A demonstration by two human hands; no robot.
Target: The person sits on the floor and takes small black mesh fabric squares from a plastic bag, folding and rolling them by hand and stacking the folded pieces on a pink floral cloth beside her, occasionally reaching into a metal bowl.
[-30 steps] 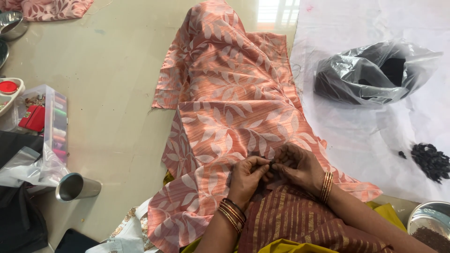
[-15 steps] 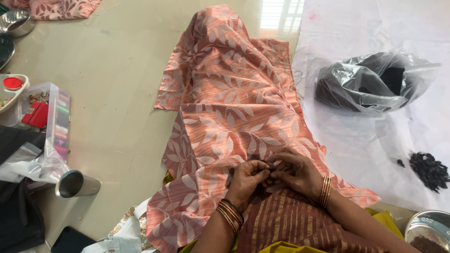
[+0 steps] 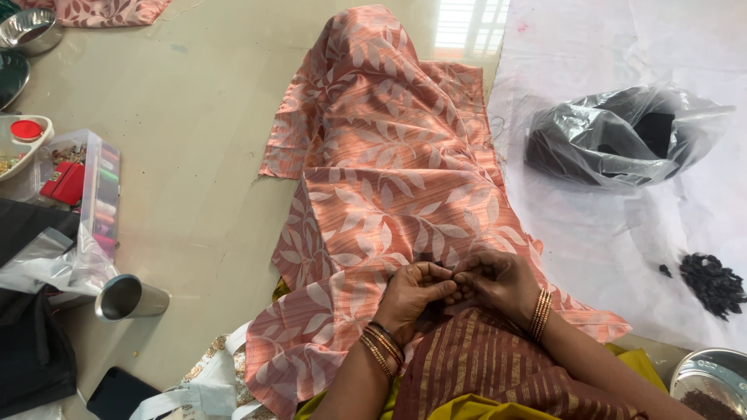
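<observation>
Leftward, a clear plastic thread box (image 3: 99,187) and a steel tumbler (image 3: 128,298) are seen on the floor. Centrally, the peach leaf-print fabric (image 3: 389,171) is pinched at its near edge by the left hand (image 3: 412,292) and right hand (image 3: 498,281), fingertips touching, its length running away from both equally. Rightward, a black plastic bag (image 3: 622,140) is set on white sheeting (image 3: 622,257).

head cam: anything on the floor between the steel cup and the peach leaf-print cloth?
Nothing. In the head view the stretch of floor between the steel cup and the peach cloth is bare; a white bag strap lies lower, nearer the person.
</observation>
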